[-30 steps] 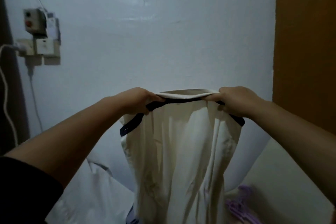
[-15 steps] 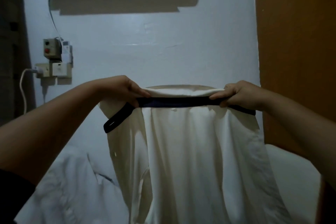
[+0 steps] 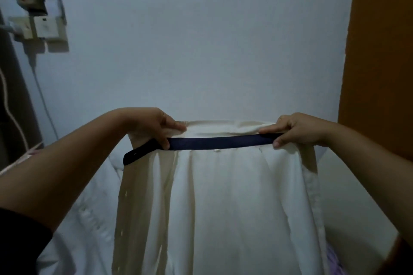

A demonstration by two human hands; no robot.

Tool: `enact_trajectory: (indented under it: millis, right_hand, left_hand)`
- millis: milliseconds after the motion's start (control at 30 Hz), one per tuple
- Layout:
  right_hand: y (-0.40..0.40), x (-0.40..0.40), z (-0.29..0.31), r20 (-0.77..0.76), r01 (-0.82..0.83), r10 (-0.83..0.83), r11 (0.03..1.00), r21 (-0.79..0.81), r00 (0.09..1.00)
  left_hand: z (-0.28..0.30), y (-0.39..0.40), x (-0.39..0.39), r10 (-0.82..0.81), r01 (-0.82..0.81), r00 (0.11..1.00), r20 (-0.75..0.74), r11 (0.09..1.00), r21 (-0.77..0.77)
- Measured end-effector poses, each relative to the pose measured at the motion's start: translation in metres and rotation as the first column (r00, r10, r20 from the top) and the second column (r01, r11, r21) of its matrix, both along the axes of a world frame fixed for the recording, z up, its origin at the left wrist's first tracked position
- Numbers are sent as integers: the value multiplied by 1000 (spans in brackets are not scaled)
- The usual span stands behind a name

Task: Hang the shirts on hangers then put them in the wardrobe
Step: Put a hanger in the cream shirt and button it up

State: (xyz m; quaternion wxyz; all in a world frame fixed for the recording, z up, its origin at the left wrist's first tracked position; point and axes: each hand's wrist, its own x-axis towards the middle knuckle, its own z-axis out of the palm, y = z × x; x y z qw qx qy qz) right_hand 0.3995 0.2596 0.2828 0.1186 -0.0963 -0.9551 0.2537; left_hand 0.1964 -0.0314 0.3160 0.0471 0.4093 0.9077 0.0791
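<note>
Shirt fabric, cream-white (image 3: 234, 203), is hanging in long folds right in front of the person, stretched out by its top edge between the two hands and running out of view past the bottom of the frame. Both forearms are reaching forward and slightly upward from the lower corners, with a dark sleeve (image 3: 20, 241) showing at the left elbow. The left hand (image 3: 152, 127) is gripping the top edge with the thumb lying over the fabric and the fingers curled underneath; the right hand (image 3: 297, 129) is pinching the opposite end, its fingers curled round the edge with a fingertip showing below. A dark navy band (image 3: 221, 142) is lying taut along the top of the shirt between the hands, and its left end is drooping down past the left hand with a small hole near the tip; its right end is hidden in the right hand's grip. Whether the band is part of the shirt is hard to make out. Behind the shirt, more white cloth (image 3: 89, 207) is lying in a crumpled heap, largely covered. Farther back, a pale wall (image 3: 201, 40) is carrying a switch box and socket (image 3: 38, 13) at upper left with cables trailing down, and an orange-brown panel (image 3: 380, 51) is standing at the right, cut off by the frame.
</note>
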Motion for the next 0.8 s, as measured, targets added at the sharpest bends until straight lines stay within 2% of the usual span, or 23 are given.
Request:
enact_trajectory:
  millis: [200,333,467,600,633,700,767,800]
  right_hand:
    - [56,-93,-116,181,26,-36,998,56,983]
    - [95,-148,-219,275,21,-23,1000,10,961]
    - [128,-189,-315,322,35,-36,999,8,946]
    - [153,-217,-386,395,36,-34,999,0,918]
    - [157,-220,-398,387,29,-39,999,31,921]
    - [164,-227,-414,297,-44,-20,978,206,955]
    - [170,-231,-424,251,-96,-8,912,399,968]
    - [174,-234,-429,251,-112,-1,892,437,968]
  left_hand:
    - [-117,68,-87,-43,41,999,-5,974,-222]
    - [-216,104,-136,-117,107,993,-5,926,-363]
    - [-300,133,-172,-165,152,986,-5,921,-360]
    - [-357,155,-200,-162,153,987,3,929,-337]
    - [-368,159,-205,-153,149,988,15,925,-351]
    - [-388,166,-213,-162,161,986,31,903,-398]
    - [-404,171,-220,-207,193,978,13,885,-424]
    - [-412,172,-223,-239,208,971,-14,872,-442]
